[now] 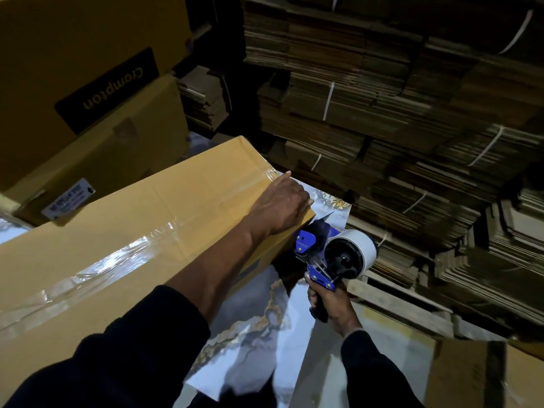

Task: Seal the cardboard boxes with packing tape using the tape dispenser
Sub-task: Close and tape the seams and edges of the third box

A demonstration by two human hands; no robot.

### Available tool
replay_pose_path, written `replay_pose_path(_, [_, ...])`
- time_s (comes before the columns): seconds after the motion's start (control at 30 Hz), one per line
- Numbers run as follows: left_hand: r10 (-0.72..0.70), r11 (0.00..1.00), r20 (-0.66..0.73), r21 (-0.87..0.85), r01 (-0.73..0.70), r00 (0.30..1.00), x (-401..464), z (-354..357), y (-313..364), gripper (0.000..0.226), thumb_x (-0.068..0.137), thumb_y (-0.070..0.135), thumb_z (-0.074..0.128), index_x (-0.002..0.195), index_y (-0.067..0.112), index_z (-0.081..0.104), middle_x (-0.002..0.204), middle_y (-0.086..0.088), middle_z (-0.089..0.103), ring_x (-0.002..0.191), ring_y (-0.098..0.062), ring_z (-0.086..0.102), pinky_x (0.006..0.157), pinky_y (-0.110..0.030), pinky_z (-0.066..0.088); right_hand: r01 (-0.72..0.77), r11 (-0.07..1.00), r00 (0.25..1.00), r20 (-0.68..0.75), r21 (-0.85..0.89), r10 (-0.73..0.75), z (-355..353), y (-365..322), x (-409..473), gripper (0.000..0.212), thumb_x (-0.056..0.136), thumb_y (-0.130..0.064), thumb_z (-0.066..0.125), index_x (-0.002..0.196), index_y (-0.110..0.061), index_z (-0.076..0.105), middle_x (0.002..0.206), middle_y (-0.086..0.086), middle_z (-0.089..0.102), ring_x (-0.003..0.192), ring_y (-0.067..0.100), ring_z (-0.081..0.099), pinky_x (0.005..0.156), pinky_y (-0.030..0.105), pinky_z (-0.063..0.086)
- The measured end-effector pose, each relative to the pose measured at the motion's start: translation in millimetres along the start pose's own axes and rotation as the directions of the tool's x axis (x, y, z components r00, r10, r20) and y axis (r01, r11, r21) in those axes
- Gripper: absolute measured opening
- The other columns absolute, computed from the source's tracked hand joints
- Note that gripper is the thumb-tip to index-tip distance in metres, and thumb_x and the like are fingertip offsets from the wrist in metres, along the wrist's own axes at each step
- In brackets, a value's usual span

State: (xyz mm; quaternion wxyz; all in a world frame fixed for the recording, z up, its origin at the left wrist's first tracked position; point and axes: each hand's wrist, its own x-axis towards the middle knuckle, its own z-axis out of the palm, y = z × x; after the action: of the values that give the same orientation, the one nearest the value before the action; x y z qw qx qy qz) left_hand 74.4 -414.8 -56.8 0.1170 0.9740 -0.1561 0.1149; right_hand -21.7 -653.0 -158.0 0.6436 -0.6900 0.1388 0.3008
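A long cardboard box (132, 219) lies across the left and middle of the view, a strip of clear packing tape (97, 260) running along its top seam from the near left toward the far right end. The left hand (282, 204) lies flat on that far right end, fingers close together and pressed down over the edge where the tape folds over the corner. The right hand (329, 301) is clenched around the handle of the blue tape dispenser (326, 254), held just beside the box's right side and below its top, its white roll facing right. Whether the tape is already cut from the roll cannot be told here.

The step in hand looks like smoothing and fixing the tape's end onto the box. Next, if the strip is still joined, the dispenser needs a tilt so its blade bites and tears the tape, while the left hand keeps the end stuck down. Stacked flat cartons (397, 113) fill the far right, more boxes the far left
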Motion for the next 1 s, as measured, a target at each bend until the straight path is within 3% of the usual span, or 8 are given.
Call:
replay_pose_path(0.17, [0.007,1.000,0.016,0.013,-0.007,1.000,-0.6,-3.1,2.2,0.040,0.111,0.034,0.038,0.081,0.019,0.059,0.084,-0.004,0.063,0.092,-0.028,0.059,0.121,-0.045,0.025,0.026,0.999,0.998,0.059,-0.024,-0.025,0.0,0.0,1.6,0.063,0.059,-0.055,0.096,0.064,-0.012,0.051,0.056,0.010,0.039,0.049,0.022,0.038,0.052,0.031,0.035])
replay_pose_path(0.3, [0.009,0.999,0.042,0.030,-0.010,0.999,0.2,-6.6,3.2,0.040,0.111,0.034,0.038,0.081,0.017,0.058,0.080,-0.005,0.059,0.089,-0.029,0.058,0.119,-0.045,0.028,-0.028,0.997,0.999,0.043,-0.068,0.031,-3.3,-5.2,3.7,0.064,0.058,-0.059,0.095,0.067,-0.011,0.054,0.056,0.010,0.040,0.050,0.023,0.039,0.055,0.034,0.034])
replay_pose_path(0.47, [0.010,1.000,0.036,0.024,-0.011,0.999,0.1,-5.1,3.3,0.040,0.111,0.033,0.040,0.088,0.011,0.065,0.084,-0.009,0.063,0.089,-0.030,0.058,0.118,-0.044,0.028,0.019,0.993,1.000,0.002,-0.118,-0.019,-6.5,-11.3,9.5,0.046,0.091,-0.024,0.080,0.059,-0.016,0.049,0.052,0.010,0.037,0.043,0.021,0.038,0.055,0.038,0.034])
replay_pose_path(0.63, [0.013,1.000,0.023,0.021,-0.014,1.000,-0.5,1.0,1.5,0.039,0.111,0.032,0.039,0.089,0.012,0.065,0.084,-0.008,0.063,0.089,-0.030,0.057,0.118,-0.044,0.030,0.030,0.967,0.996,-0.073,-0.253,-0.050,-16.1,-8.9,21.5,0.043,0.085,-0.033,0.078,0.051,-0.021,0.052,0.050,0.007,0.043,0.046,0.020,0.039,0.058,0.040,0.034])
replay_pose_path(0.7, [0.017,1.000,0.017,0.023,-0.017,1.000,-0.5,3.4,0.6,0.040,0.111,0.031,0.039,0.088,0.011,0.066,0.083,-0.008,0.063,0.088,-0.030,0.057,0.117,-0.046,0.033,0.038,0.955,0.991,-0.109,-0.293,-0.073,-20.9,-5.3,29.8,0.039,0.088,-0.027,0.076,0.056,-0.020,0.056,0.053,0.004,0.047,0.051,0.018,0.043,0.060,0.039,0.033])
replay_pose_path(0.77, [0.020,1.000,0.005,0.016,-0.020,1.000,-0.4,4.4,0.5,0.044,0.110,0.031,0.036,0.087,0.010,0.066,0.082,-0.010,0.062,0.086,-0.032,0.056,0.112,-0.046,0.037,0.096,0.925,0.976,-0.149,-0.368,-0.161,-24.8,-4.4,33.3,0.016,0.087,-0.029,0.078,0.081,-0.015,0.072,0.076,0.000,0.068,0.073,0.016,0.062,0.072,0.035,0.045])
replay_pose_path(0.87, [0.012,1.000,-0.047,0.024,-0.011,0.999,-1.0,6.6,2.4,0.049,0.108,0.033,0.029,0.082,0.011,0.064,0.077,-0.010,0.061,0.079,-0.032,0.056,0.102,-0.047,0.045,0.167,0.921,0.959,-0.160,-0.351,-0.235,-31.0,-8.3,31.2,0.041,0.084,-0.009,0.084,0.120,-0.019,0.068,0.121,0.004,0.069,0.121,0.019,0.062,0.102,0.037,0.047])
replay_pose_path(1.0, [0.009,0.999,-0.059,0.032,-0.007,0.998,-1.1,8.6,0.9,0.040,0.110,0.027,0.037,0.078,0.015,0.058,0.073,-0.006,0.055,0.074,-0.026,0.050,0.096,-0.047,0.046,0.242,0.883,0.935,-0.146,-0.403,-0.323,-37.7,-29.2,25.6,0.053,0.075,0.017,0.079,0.094,-0.030,0.064,0.099,0.004,0.071,0.107,0.028,0.062,0.089,0.047,0.053])
